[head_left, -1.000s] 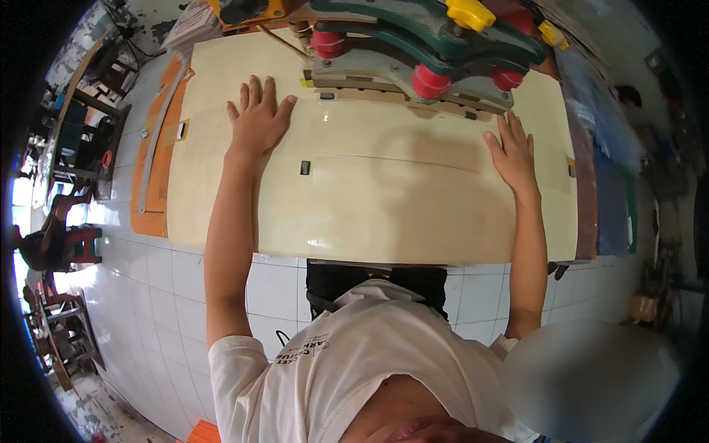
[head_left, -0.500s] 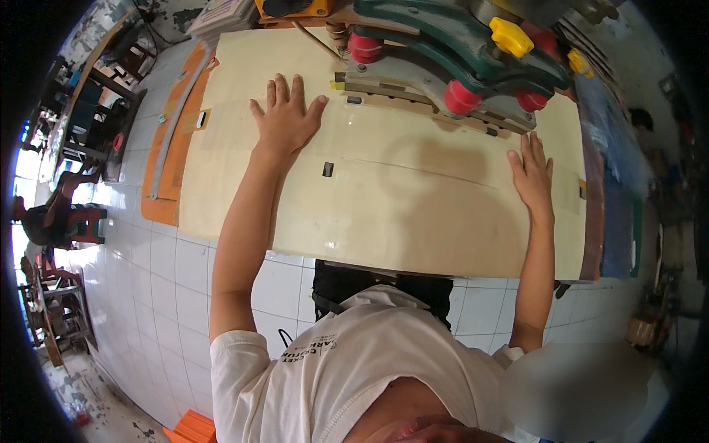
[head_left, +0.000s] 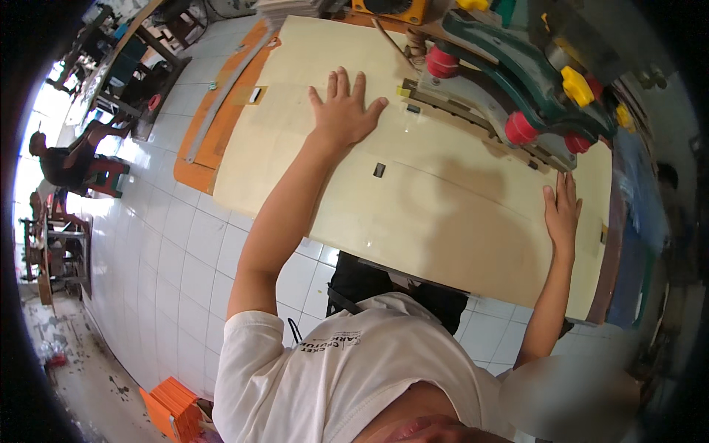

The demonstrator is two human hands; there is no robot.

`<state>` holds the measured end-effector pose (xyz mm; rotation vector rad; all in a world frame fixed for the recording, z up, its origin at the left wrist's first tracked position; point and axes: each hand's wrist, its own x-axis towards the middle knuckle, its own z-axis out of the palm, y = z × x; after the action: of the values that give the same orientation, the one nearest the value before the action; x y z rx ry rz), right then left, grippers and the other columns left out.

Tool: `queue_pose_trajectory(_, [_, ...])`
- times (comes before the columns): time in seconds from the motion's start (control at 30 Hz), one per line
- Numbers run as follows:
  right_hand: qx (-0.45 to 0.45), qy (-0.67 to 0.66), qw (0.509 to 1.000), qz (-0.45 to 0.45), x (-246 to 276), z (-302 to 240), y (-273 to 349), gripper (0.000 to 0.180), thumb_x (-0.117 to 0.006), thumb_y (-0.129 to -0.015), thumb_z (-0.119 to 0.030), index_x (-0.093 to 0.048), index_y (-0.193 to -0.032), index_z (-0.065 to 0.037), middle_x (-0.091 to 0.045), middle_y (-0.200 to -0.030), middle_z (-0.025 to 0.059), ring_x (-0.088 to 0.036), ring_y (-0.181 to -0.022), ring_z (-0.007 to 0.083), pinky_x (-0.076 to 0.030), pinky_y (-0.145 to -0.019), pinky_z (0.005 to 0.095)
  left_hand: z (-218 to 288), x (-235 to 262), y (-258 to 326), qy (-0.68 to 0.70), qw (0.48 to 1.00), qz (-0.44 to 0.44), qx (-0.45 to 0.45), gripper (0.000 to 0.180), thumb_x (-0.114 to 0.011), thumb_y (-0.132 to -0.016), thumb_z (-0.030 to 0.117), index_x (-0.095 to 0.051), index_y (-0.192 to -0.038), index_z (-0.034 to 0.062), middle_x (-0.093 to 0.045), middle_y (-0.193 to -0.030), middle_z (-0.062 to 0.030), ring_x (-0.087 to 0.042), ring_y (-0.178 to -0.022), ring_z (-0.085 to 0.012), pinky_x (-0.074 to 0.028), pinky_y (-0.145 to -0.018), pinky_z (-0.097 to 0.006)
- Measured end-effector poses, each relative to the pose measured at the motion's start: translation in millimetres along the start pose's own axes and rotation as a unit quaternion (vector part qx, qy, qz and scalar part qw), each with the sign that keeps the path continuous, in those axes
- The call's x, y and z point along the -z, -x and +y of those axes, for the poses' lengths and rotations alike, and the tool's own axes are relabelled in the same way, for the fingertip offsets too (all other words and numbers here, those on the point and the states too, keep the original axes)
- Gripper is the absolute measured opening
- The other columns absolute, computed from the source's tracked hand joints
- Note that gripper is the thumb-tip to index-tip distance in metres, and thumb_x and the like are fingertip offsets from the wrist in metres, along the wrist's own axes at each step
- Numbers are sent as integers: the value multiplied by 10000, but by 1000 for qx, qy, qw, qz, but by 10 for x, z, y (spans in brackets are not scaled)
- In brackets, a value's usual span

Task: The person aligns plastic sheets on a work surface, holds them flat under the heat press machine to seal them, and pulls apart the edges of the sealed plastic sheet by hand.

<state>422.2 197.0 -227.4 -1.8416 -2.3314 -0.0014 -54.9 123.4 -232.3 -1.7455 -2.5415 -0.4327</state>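
My left hand lies flat on a large cream sheet, fingers spread, holding nothing. At the right, my right hand also rests flat on the sheet with its fingers stretched out. Its fingertips are close below the right end of a metal clamp bar. This bar belongs to a dark green metal machine with red round feet and a yellow star knob. A small black patch sits on the sheet between my hands.
An orange board with a curved metal strip borders the sheet's left side. Blue plastic hangs along the right. A person sits by a table at the far left. Orange folded material stands on the floor, lower left.
The whole view has turned and shifted, so the sheet and machine appear farther right and tilted. Both hands keep their places on the sheet.
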Motion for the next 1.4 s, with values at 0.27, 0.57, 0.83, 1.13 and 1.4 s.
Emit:
queue_pose_trajectory(0.27, [-2, -8, 1000, 2, -36, -49, -20, 678, -394, -1027, -561, -357, -1558, -142, -258, -1644, 116, -198, -1530, 285, -88, -1218, 575, -91, -10, 1, 10, 1000, 16, -11, 809, -368, -966, 675, -351, -1551, 116, -196, -1627, -261, -163, -1522, -408, -83, -1140, -718])
queue_pose_trajectory(0.57, [15, -28, 999, 31, 4, -66, -17, 620, -390, -1038, -539, -405, -1537, -172, -313, -1615, 151, -237, -1517, 295, -113, -1215, 569, -60, 47, 2, 16, 1000, 12, -10, 797, -366, -973, 650, -350, -1549, 99, -189, -1632, -254, -153, -1530, -384, -47, -1165, -678])
queue_pose_trajectory(0.83, [17, -16, 1000, 16, -6, -79, 47, 660, -388, -1022, -585, -386, -1547, -186, -294, -1627, 130, -223, -1521, 294, -95, -1221, 565, -103, -22, -11, 9, 999, 36, -17, 792, -380, -965, 657, -390, -1521, 94, -240, -1607, -273, -194, -1513, -409, -83, -1151, -693])
queue_pose_trajectory(1.13, [15, 10, 1000, -7, -3, 16, 17, 695, -348, -1022, -609, -297, -1585, -203, -258, -1640, 130, -193, -1532, 285, -85, -1224, 561, -119, -80, -48, -29, 997, 66, -29, 770, -395, -966, 673, -399, -1522, 140, -282, -1595, -258, -233, -1498, -418, -146, -1142, -699])
queue_pose_trajectory(1.4, [11, 5, 1000, -21, 3, -63, -40, 692, -310, -1034, -590, -296, -1583, -167, -260, -1635, 144, -198, -1528, 305, -73, -1225, 560, -171, -114, -47, 2, 997, 71, -31, 775, -410, -955, 644, -414, -1511, 104, -293, -1585, -269, -224, -1504, -389, -103, -1147, -694])
